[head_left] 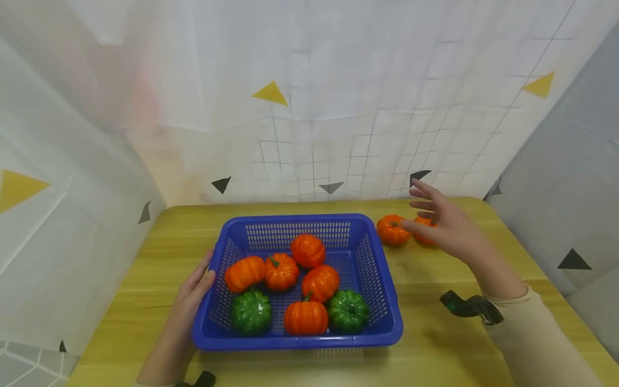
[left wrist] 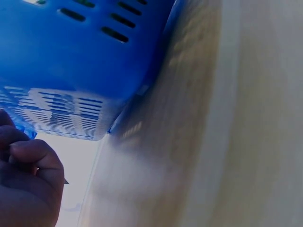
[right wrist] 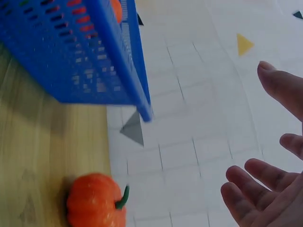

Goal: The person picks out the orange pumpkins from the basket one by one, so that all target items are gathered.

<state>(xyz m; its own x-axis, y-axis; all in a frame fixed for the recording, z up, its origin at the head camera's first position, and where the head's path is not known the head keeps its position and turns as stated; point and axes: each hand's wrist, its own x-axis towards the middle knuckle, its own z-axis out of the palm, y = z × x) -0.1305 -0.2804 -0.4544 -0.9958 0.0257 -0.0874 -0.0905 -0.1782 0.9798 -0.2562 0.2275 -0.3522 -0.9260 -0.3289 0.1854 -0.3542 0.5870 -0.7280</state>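
Note:
A blue plastic basket [head_left: 297, 342] holds several small orange pumpkins [head_left: 307, 318] and two green ones, one green pumpkin [head_left: 250, 313] at the front left and another green pumpkin [head_left: 348, 310] at the front right. My left hand [head_left: 186, 298] grips the basket's left rim, thumb at the edge; its fingertips are partly hidden. To the right of the basket, my right hand [head_left: 447, 223] hovers with fingers spread and holds nothing. Near it on the table are two orange pumpkins, one pumpkin [head_left: 393, 231] beside the basket and another pumpkin [head_left: 425, 232] partly covered by the hand.
Beneath everything is a wood-grain table [head_left: 145, 279]. A pale sheet [head_left: 314, 140] with triangles and grid lines rises behind the table, and similar sheets stand at both sides. A dark band [head_left: 471, 307] is on the right wrist.

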